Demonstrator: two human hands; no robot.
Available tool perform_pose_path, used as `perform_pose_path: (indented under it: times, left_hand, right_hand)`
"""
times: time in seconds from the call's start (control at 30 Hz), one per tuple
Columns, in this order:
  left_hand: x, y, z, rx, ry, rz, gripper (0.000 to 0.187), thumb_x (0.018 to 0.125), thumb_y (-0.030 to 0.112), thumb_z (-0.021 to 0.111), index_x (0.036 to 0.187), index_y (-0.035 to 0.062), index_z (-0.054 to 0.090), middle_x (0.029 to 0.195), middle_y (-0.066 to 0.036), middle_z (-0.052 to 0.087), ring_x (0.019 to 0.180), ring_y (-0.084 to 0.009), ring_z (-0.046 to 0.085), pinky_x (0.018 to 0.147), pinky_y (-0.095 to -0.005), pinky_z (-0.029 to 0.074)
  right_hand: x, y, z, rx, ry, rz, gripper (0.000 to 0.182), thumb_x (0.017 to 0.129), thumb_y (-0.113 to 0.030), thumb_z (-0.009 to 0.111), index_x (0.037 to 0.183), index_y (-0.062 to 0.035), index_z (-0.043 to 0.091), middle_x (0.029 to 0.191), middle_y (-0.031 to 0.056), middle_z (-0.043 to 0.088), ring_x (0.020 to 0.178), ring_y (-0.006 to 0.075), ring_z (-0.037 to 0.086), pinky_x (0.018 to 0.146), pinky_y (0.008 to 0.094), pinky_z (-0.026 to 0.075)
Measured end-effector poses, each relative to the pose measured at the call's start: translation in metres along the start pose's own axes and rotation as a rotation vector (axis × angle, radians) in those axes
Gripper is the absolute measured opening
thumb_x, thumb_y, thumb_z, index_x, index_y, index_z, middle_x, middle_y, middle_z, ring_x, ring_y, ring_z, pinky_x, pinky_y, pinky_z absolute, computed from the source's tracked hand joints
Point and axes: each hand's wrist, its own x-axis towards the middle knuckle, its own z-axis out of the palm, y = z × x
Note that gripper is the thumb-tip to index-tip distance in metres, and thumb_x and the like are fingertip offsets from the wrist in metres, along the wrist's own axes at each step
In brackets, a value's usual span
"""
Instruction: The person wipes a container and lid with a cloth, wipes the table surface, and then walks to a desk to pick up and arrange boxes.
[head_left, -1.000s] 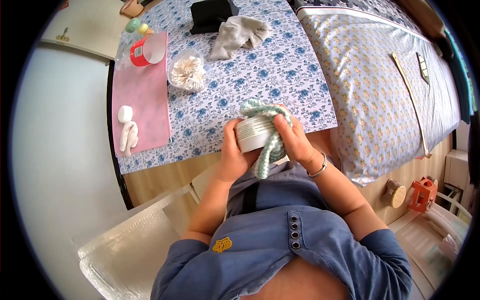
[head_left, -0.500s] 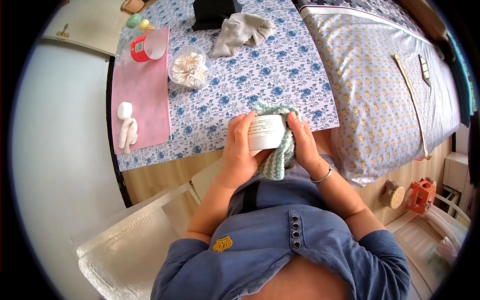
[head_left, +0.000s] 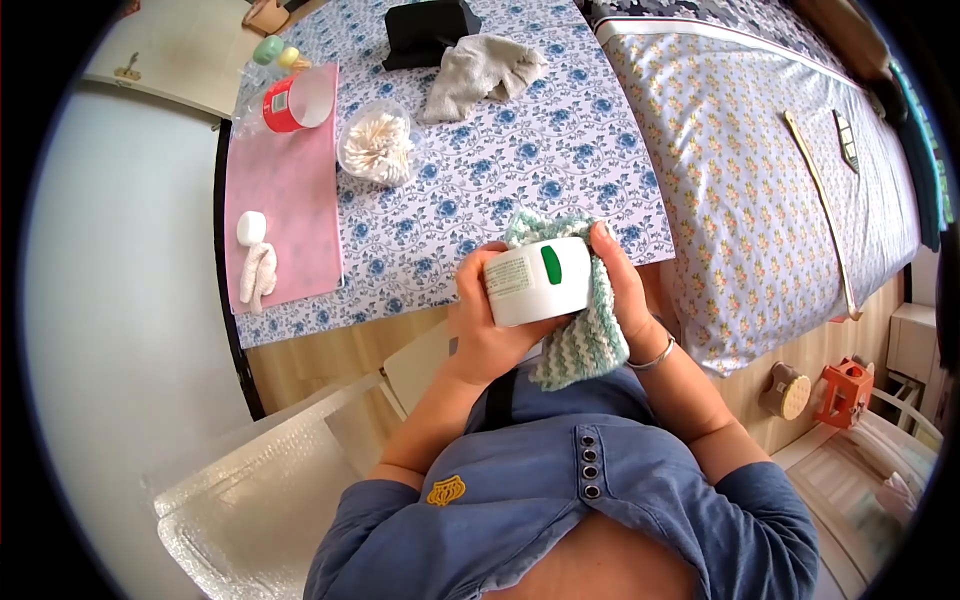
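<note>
A white round jar (head_left: 528, 298) with small printed text and a green mark on its side is held in front of my body, just off the table's front edge. My left hand (head_left: 488, 325) is closed around the jar's left side and underside. On the other side, my right hand (head_left: 624, 288) grips a green-and-white striped knitted cloth (head_left: 583, 348) and presses it against the jar. Part of the cloth shows behind the jar, and its lower end hangs beneath. Some fingers of both hands are hidden by the jar and cloth.
On the flowered table (head_left: 470, 215) are a tub of cotton swabs (head_left: 378, 145), a red-and-white cup (head_left: 298, 102), a grey towel (head_left: 480, 75) and a black object (head_left: 428, 35). A pink mat (head_left: 290, 190) bears a small white object (head_left: 251, 228) and a twisted white cloth (head_left: 258, 275). A bed (head_left: 730, 200) stands right.
The jar has turned in my hands, bringing the green mark into sight, and sits slightly lower. The knitted cloth now hangs further right, with more of it showing below the jar.
</note>
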Motion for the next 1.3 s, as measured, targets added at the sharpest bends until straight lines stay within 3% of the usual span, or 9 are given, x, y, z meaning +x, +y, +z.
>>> perform_pose_path:
  times: [0.07,0.13,0.2,0.43,0.67,0.73,0.87,1.03,1.3]
  left_hand:
    - [0.004,0.0,-0.006,0.396,0.03,0.281,0.08,0.055,0.016,0.081,0.115,0.001,0.03,0.11,-0.017,0.043,0.093,-0.0276,0.05,0.076,-0.0352,0.044]
    - [0.001,-0.007,-0.007,0.384,0.046,0.303,0.083,0.053,0.017,0.081,0.117,0.0028,0.031,0.113,-0.02,0.04,0.095,-0.0327,0.048,0.076,-0.0383,0.044]
    - [0.001,-0.007,-0.009,0.442,0.031,0.503,0.081,0.053,0.015,0.081,0.119,0.0079,0.034,0.113,-0.02,0.041,0.094,-0.0317,0.049,0.075,-0.0371,0.044]
    - [0.011,0.011,-0.022,0.56,-0.204,0.34,0.066,0.051,0.01,0.078,0.111,0.019,0.052,0.106,-0.015,0.045,0.091,-0.0318,0.05,0.073,-0.0358,0.045]
    - [0.015,0.011,-0.025,0.546,-0.306,0.273,0.069,0.051,0.009,0.078,0.113,0.018,0.048,0.105,-0.016,0.045,0.089,-0.0325,0.051,0.071,-0.0363,0.046]
    - [0.012,0.007,-0.021,0.465,-0.179,0.308,0.071,0.052,0.009,0.077,0.114,0.0162,0.044,0.104,-0.016,0.045,0.088,-0.0333,0.051,0.07,-0.0376,0.046]
    - [0.01,0.01,-0.018,0.482,-0.153,0.304,0.072,0.052,0.009,0.077,0.115,0.0142,0.042,0.104,-0.016,0.044,0.088,-0.0342,0.051,0.07,-0.0381,0.045]
    - [0.012,0.015,-0.02,0.548,-0.272,0.088,0.067,0.054,0.01,0.076,0.114,0.019,0.048,0.105,-0.012,0.045,0.09,-0.0313,0.051,0.073,-0.036,0.045]
    - [0.019,0.016,-0.027,0.509,-0.425,0.023,0.064,0.055,0.009,0.075,0.113,0.0199,0.051,0.103,-0.011,0.047,0.091,-0.0305,0.051,0.073,-0.0354,0.045]
  right_hand:
    - [-0.001,0.0,-0.003,-0.132,-0.018,-0.049,0.037,0.089,-0.033,0.038,0.091,-0.0003,0.055,0.084,0.0043,0.059,0.073,0.0082,0.054,0.066,0.0217,0.044]
    - [-0.002,0.001,0.0,-0.17,0.006,-0.079,0.033,0.089,-0.032,0.041,0.086,-0.0026,0.056,0.077,0.0009,0.057,0.067,0.0058,0.051,0.06,0.0208,0.041]
    - [-0.002,0.002,-0.002,-0.176,0.005,-0.076,0.032,0.089,-0.031,0.041,0.086,-0.0028,0.056,0.076,0.0009,0.057,0.068,0.0057,0.051,0.06,0.0208,0.041]
    - [0.0,0.006,-0.005,-0.257,-0.015,-0.119,0.026,0.089,-0.027,0.042,0.088,-0.0042,0.055,0.077,-0.0005,0.055,0.069,0.0047,0.048,0.062,0.0202,0.04]
    - [-0.003,0.001,0.002,-0.392,-0.013,-0.129,0.03,0.09,-0.03,0.04,0.093,-0.0028,0.053,0.081,-0.001,0.053,0.073,0.0045,0.046,0.066,0.0195,0.039]
    - [-0.004,-0.002,0.003,-0.444,-0.017,-0.145,0.031,0.09,-0.031,0.04,0.093,-0.0024,0.053,0.082,-0.0008,0.053,0.074,0.0046,0.046,0.066,0.0195,0.039]
    - [0.0,-0.004,-0.001,-0.469,-0.057,-0.109,0.033,0.091,-0.032,0.039,0.096,-0.0014,0.052,0.083,-0.0005,0.053,0.075,0.0048,0.045,0.067,0.0198,0.04]
    - [0.002,0.006,-0.006,-0.471,-0.074,-0.117,0.032,0.091,-0.031,0.039,0.097,-0.0018,0.051,0.085,-0.0005,0.052,0.077,0.0048,0.046,0.067,0.0199,0.04]
    - [0.0,0.016,-0.008,-0.502,-0.048,-0.128,0.032,0.091,-0.032,0.04,0.099,-0.0024,0.05,0.086,-0.0014,0.05,0.079,0.0046,0.043,0.07,0.0194,0.039]
